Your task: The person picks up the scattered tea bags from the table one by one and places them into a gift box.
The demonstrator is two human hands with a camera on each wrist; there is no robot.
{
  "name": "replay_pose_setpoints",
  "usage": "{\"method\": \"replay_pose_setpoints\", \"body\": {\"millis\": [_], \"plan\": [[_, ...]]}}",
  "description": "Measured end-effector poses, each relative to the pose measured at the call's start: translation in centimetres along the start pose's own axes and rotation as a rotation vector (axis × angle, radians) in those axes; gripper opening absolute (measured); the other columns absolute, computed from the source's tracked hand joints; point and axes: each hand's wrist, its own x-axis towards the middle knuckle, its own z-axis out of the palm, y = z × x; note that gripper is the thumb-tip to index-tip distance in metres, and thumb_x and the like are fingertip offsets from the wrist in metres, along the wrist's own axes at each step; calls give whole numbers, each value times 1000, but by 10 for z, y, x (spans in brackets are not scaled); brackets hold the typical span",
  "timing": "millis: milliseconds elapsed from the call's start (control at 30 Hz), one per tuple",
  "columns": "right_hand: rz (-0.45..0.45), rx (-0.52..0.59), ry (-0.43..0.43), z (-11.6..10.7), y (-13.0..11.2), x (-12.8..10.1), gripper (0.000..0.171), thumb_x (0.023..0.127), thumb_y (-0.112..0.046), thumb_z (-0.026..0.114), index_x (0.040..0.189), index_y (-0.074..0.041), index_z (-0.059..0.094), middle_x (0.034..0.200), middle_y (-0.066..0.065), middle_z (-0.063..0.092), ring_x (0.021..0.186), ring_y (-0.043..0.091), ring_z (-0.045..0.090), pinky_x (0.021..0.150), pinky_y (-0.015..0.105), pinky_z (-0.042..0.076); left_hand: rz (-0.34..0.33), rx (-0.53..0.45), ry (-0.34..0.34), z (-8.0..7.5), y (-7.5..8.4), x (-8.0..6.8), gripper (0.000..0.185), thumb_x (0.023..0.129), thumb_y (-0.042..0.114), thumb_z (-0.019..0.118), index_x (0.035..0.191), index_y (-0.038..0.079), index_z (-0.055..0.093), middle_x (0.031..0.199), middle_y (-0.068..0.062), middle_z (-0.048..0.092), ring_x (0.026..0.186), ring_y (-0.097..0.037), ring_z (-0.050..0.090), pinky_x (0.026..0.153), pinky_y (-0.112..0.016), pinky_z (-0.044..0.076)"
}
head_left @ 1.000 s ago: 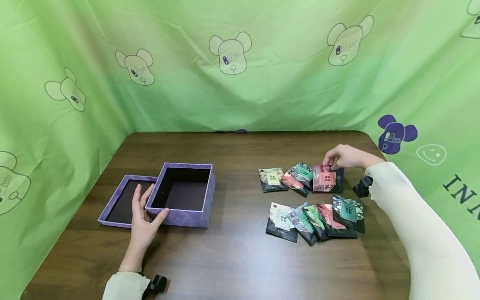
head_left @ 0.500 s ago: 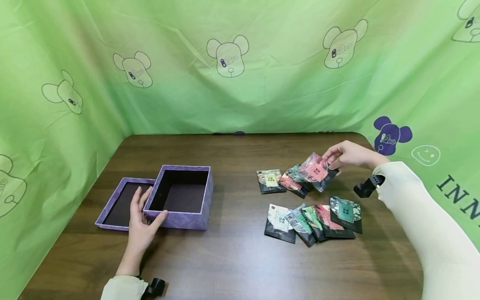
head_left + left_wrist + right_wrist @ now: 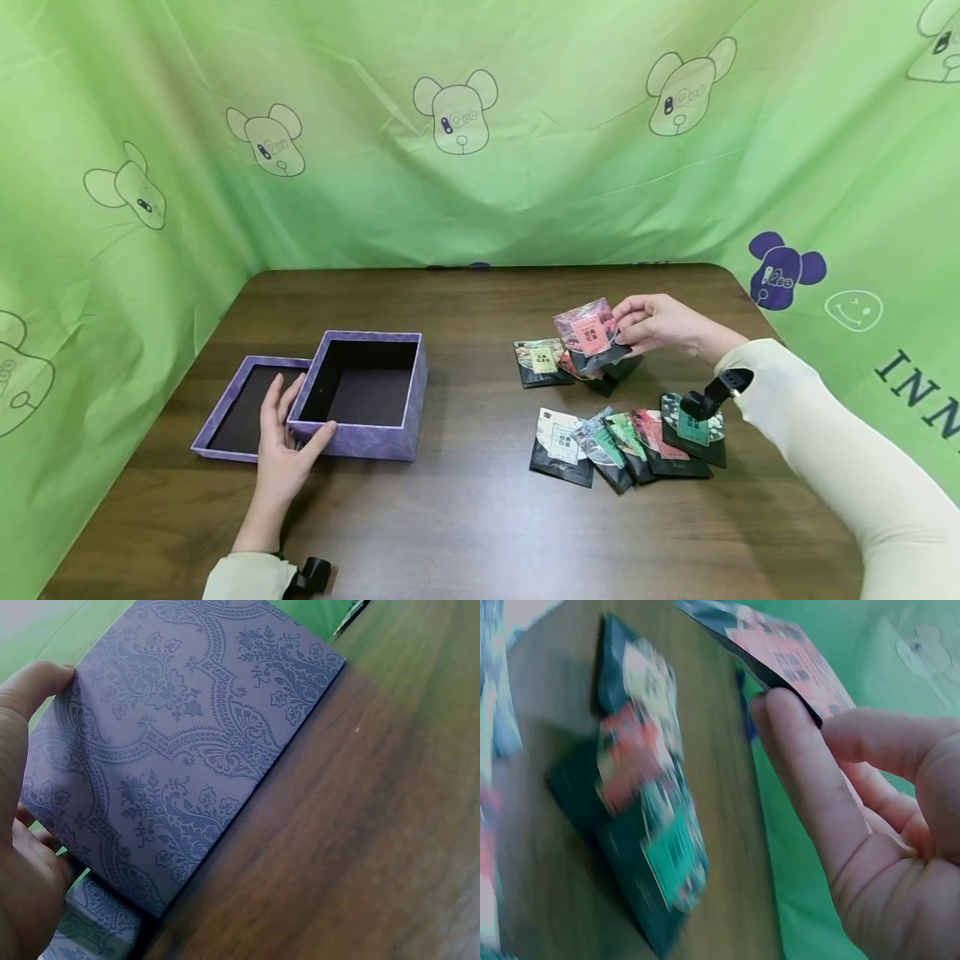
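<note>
My right hand pinches a pink packet by its edge, lifted above the table at two o'clock. It looks light, thin, floppy and probably slick. My left hand, spread, rests against the purple box at nine o'clock.

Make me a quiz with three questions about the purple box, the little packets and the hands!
1. Where is the left hand?
A. On the near corner of the open purple patterned cardboard box
B. On the packets
C. On the green cloth

2. What colour is the label on the small foil packet in the right hand?
A. Blue
B. Pink
C. Yellow

3. Is that packet lying on the brown wooden table?
A. Yes, flat
B. It is inside the box
C. No, lifted above it

Answers: 1 A, fingers and thumb rest against the box corner. 2 B, the label is pink. 3 C, the fingers pinch it in the air.
</note>
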Motion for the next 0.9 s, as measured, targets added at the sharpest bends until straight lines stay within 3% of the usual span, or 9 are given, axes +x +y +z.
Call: {"method": "replay_pose_setpoints", "body": {"millis": [367,700,900], "plan": [[-42,58,-10,47,-15,8,26,89,13,58,112,5,48,86,4,64,72,13,67,66,28,57,12,-23,4,1,0,0,91,76,-28,61,153,-2,19,144,2,48,130,-5,44,103,-15,32],[-34,128,-51,86,-29,16,24,92,12,55,111,3,44,86,4,64,72,14,67,66,27,57,-29,2,5,1,2,2,93,77,-26,63,153,3,20,145,2,46,129,-5,44,103,-15,32],[-30,189,-78,114,-37,24,23,92,14,53,110,2,45,85,5,63,71,14,67,67,27,57,-32,6,14,1,4,1,92,76,-26,63,153,-1,18,145,-1,47,128,-4,45,103,-15,33]]}}
